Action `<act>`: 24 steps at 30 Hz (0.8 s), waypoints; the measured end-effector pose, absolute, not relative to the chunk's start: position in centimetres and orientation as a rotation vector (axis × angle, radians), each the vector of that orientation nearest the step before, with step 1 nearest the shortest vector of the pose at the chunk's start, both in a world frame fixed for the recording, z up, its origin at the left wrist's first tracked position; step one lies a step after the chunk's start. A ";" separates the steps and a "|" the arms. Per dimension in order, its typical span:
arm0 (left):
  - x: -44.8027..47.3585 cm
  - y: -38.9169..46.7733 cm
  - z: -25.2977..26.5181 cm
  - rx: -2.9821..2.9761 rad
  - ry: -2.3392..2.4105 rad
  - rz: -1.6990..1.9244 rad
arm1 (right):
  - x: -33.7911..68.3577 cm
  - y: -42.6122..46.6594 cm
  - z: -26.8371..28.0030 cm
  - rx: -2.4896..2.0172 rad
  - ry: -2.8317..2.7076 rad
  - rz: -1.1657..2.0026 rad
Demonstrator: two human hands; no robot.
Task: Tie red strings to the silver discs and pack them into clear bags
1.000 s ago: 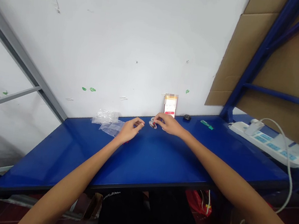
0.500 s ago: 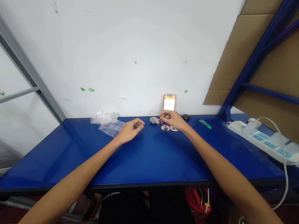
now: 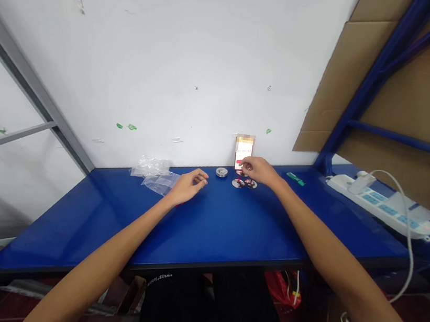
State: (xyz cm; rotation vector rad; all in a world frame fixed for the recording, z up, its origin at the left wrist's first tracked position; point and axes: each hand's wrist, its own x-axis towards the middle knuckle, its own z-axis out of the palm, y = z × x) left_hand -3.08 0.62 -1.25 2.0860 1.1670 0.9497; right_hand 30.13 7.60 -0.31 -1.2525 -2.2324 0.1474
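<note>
My left hand point(image 3: 188, 186) rests over the table beside the clear plastic bags, its fingers loosely curled with a gap to the thumb and nothing visible between them. Further right, my right hand point(image 3: 258, 170) has its fingertips pinched together at the red piece on a small round disc point(image 3: 241, 173), partly hidden by the fingers. In front of it lie two similar discs with red pieces, one at the left point(image 3: 238, 183) and one at the right point(image 3: 250, 184). A round silver metal piece point(image 3: 221, 172) sits between my hands.
A phone point(image 3: 244, 149) with a lit screen leans on the wall. Clear plastic bags point(image 3: 160, 181) lie at the left of the blue table point(image 3: 222, 225). At the right are a green item point(image 3: 295, 178) and a white power strip point(image 3: 381, 206) with a cable.
My right hand has moved slightly right with a disc, away from the silver metal piece, to a spot before the phone. My left hand has barely moved.
</note>
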 end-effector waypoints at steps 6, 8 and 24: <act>-3.1 0.6 -1.4 2.122 1.149 0.904 | 30.6 8.0 -1.0 -1.295 -2.387 0.225; -3.0 0.6 -1.5 2.129 1.138 0.898 | 30.6 8.0 -0.9 -1.276 -2.418 0.303; -9.2 2.8 1.7 2.549 1.316 0.485 | 23.2 5.5 -2.9 -0.995 -2.391 -0.056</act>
